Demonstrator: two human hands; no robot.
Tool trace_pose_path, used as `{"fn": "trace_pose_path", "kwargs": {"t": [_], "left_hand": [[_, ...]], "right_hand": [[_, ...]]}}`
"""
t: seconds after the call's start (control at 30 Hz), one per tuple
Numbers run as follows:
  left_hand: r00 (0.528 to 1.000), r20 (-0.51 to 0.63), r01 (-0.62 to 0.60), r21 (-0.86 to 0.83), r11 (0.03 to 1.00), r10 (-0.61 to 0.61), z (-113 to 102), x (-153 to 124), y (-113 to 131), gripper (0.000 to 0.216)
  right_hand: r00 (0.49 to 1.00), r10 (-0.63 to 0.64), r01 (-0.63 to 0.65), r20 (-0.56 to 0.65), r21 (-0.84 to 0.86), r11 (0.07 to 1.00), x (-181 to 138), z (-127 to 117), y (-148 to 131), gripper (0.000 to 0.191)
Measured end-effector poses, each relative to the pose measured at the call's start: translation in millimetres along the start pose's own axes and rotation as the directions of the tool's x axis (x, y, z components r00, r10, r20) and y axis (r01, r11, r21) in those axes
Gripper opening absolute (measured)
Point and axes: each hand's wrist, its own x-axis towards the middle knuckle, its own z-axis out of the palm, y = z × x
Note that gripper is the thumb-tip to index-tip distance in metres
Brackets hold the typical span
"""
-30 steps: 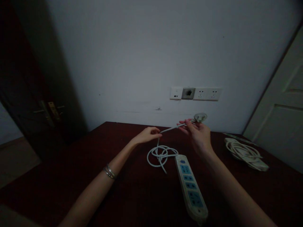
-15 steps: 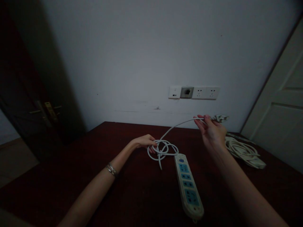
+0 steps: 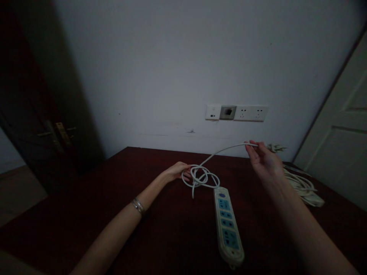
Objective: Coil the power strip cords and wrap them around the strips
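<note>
A white power strip (image 3: 228,225) with blue socket panels lies lengthwise on the dark red table. From its far end runs a white cord (image 3: 215,185), looped loosely into several rings. My left hand (image 3: 180,171) is closed on the left side of those loops, pinching the cord between thumb and fingers. Up and to the right, my right hand (image 3: 264,156) pinches the same cord close to its plug (image 3: 276,148), which sticks out past the fingers. Between the hands the cord rises in a shallow arc.
A second bundle of white cord (image 3: 304,187) lies at the table's right side. Wall sockets (image 3: 250,113) are mounted above the table's (image 3: 149,154) back edge. A dark door with a brass lock (image 3: 63,133) stands at the left, a pale door (image 3: 341,152) at the right.
My right hand has moved right with the plug end. The loops and my left hand have shifted slightly to the right, and the view has shifted a little too.
</note>
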Motion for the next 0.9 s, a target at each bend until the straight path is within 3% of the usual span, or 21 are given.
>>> {"fn": "trace_pose_path", "kwargs": {"t": [0.13,0.23,0.47,0.63,0.77,0.9], "left_hand": [[0.997,-0.059,0.038,-0.174,0.984,-0.049,6.2,7.7,-8.2,0.024],[0.992,-0.108,0.045,-0.212,0.976,-0.069,7.8,12.3,-13.7,0.023],[0.973,-0.226,0.000,-0.212,0.977,-0.049,5.5,17.0,-19.5,0.016],[0.963,-0.267,-0.042,-0.061,0.997,0.024,-7.2,19.0,-24.0,0.014],[0.967,-0.242,-0.065,0.091,0.994,0.086,-18.4,17.4,-20.5,0.012],[0.972,-0.198,-0.090,0.183,0.979,0.127,-25.2,11.4,-9.8,0.011]], "right_hand": [[0.987,0.149,-0.148,0.065,-0.015,0.989,-16.5,15.0,-3.8,0.024],[0.959,0.251,-0.243,0.134,-0.074,0.967,-32.2,25.6,-6.7,0.024],[0.883,0.349,-0.266,0.314,-0.279,0.923,-51.9,32.3,-11.7,0.012],[0.907,0.282,-0.187,0.311,-0.304,0.934,-52.4,35.3,-14.0,0.011],[0.962,0.121,-0.053,0.246,-0.266,0.962,-45.6,32.3,-16.1,0.007],[0.976,-0.002,0.051,0.217,-0.220,0.974,-38.6,27.1,-20.6,0.008]]}}
